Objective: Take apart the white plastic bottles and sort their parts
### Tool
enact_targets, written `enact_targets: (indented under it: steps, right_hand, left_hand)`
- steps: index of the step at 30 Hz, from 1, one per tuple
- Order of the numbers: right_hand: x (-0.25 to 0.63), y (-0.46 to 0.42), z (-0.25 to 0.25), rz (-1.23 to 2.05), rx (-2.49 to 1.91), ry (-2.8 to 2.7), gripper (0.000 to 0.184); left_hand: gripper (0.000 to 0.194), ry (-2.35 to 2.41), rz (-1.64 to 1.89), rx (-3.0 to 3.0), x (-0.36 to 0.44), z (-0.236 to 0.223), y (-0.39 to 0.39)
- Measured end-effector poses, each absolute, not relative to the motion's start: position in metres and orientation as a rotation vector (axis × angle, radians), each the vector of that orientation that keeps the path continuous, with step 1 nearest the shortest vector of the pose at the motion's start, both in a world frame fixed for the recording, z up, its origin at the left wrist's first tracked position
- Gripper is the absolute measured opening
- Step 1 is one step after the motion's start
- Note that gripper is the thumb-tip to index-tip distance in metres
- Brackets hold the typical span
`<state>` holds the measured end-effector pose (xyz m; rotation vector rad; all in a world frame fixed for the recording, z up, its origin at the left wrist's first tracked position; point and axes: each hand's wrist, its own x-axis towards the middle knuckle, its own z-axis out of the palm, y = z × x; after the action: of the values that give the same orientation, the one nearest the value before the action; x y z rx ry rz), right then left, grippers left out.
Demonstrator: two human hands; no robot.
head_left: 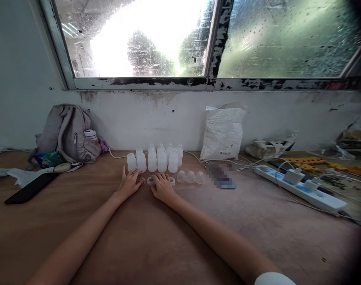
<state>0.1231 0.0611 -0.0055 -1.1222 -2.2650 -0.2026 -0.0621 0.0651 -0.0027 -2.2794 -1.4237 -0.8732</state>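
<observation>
Landmark: bottle cluster (152,159), standing upright on the brown bench (156,233).

Nearest, just in front of the cluster: both hands, palms down. Left hand (128,184) at its front left, fingers partly spread around a small clear piece (140,179); can't tell if they grip it. Right hand (163,188) front centre, fingers bent down over white rings (172,181), one ring showing each side; grip hidden, can't tell.

Right of the rings, front right of cluster: three clear domes (190,177) in a row. Further right of cluster: pixelated flat item (226,184), then white power strip (302,189) with plugs and cables.

Left of cluster: black flat case (31,189); behind that, grey backpack (69,134) against the wall.

Behind cluster, to the right: white plastic bag (222,132) leaning on wall. Above: wet-looking window (168,39).
</observation>
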Motion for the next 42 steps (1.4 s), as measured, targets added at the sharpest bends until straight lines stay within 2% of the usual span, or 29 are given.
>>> enact_targets:
  steps: [5,8,19,29,37,42]
  right_hand:
    - [0.149,0.056,-0.005,-0.225,-1.088,-2.243,0.026]
    - [0.170,0.058,-0.008,-0.226,-1.137,-2.239,0.021]
    - [0.182,0.064,-0.011,-0.185,-1.140,-2.283,0.023]
    - [0.181,0.063,-0.010,-0.169,-1.166,-2.315,0.030]
    - [0.182,0.061,-0.009,-0.164,-1.120,-2.282,0.030]
    - [0.183,0.059,-0.008,-0.169,-1.099,-2.272,0.031]
  left_hand:
    - [0.023,-1.164,-0.804,-2.331,-0.057,0.003,0.056]
    - [0.023,-1.048,-0.713,-2.484,-0.047,0.003,0.048]
    - [0.040,-1.257,-0.701,-2.674,-0.025,-0.005,0.041]
    - [0.037,-1.242,-0.650,-2.693,-0.025,-0.005,0.044]
    - [0.025,-1.174,-0.831,-2.632,-0.022,0.007,0.039]
    - [0.022,-1.292,-1.007,-2.398,-0.020,0.046,0.074]
